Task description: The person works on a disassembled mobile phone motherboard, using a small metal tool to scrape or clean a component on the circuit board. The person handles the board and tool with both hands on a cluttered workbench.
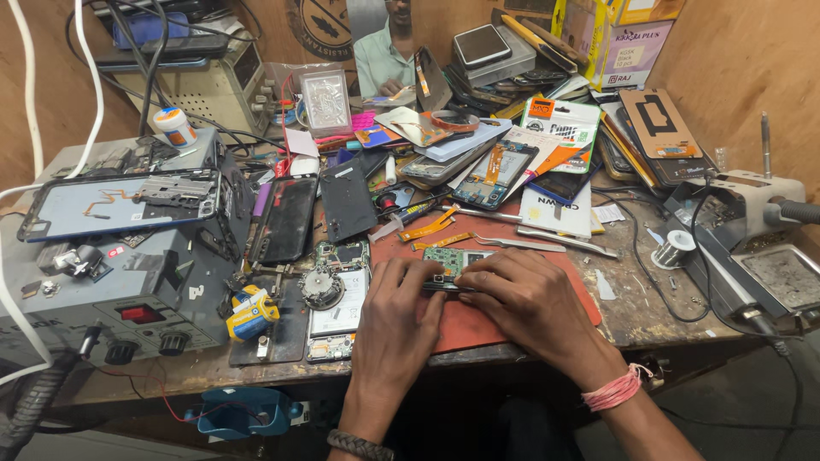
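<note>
Left hand (395, 312) and right hand (521, 299) both pinching small green phone circuit board (453, 260) over red rubber mat (512, 320). Risk: fingers slip, board flexes, cracks; orange flex ribbons (431, 229) close by could snag.

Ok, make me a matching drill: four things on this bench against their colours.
Things:
1. circuit board under both hands
2. work mat
3. wristband on the right hand
4. small tube left of the left hand

Colours:
A. yellow and blue
B. green
C. pink
D. red

Pairs: 1-B, 2-D, 3-C, 4-A
</note>
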